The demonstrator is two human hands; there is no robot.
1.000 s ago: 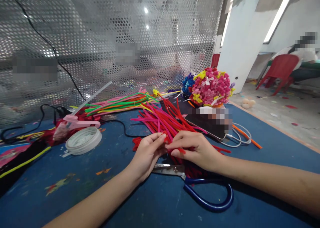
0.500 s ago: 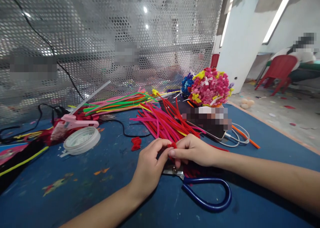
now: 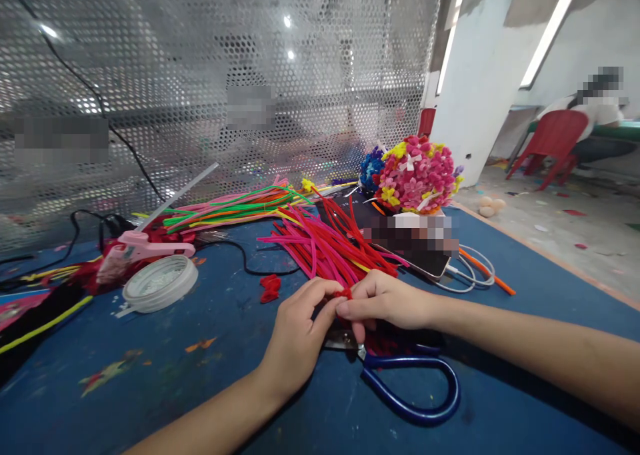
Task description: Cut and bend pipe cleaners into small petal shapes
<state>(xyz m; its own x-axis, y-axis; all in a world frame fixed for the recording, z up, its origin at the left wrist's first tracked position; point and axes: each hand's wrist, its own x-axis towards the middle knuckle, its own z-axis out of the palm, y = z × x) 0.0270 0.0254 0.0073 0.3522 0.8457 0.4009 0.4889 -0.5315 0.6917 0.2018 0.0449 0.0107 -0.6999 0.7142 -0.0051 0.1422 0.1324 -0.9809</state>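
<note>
Blue, paint-stained tabletop (image 3: 200,395), fingers held low over it. Left hand (image 3: 299,330) and right hand (image 3: 393,302) meet tip to tip, thumb and index of each pinched nearly closed on a small red fuzzy piece (image 3: 344,294). It's mostly covered by the fingertips, so can't read its exact shape. Handling, my take: grip close to the bend, let one hand anchor while the other shapes, light pressure so the fuzz doesn't flatten, tuck any stiff end inward. Scissors (image 3: 400,361) lie right under the fingers, handles toward the wearer, blades partly hidden; I'd slide them clear, since a dipping fingertip could catch an edge. Just left of the fingers and a bit beyond: folded red piece (image 3: 270,288), probably a handy size reference. Straight past the fingers: loose red and pink stems (image 3: 325,238). Well left: white dish (image 3: 160,302) of small bits, pink glue gun (image 3: 160,248) behind it. Beyond, to the right: dark phone (image 3: 427,263), then pink flower ball (image 3: 417,175). Farthest: perforated screen (image 3: 200,75) ahead, seated person on a red chair (image 3: 550,138) far right.
</note>
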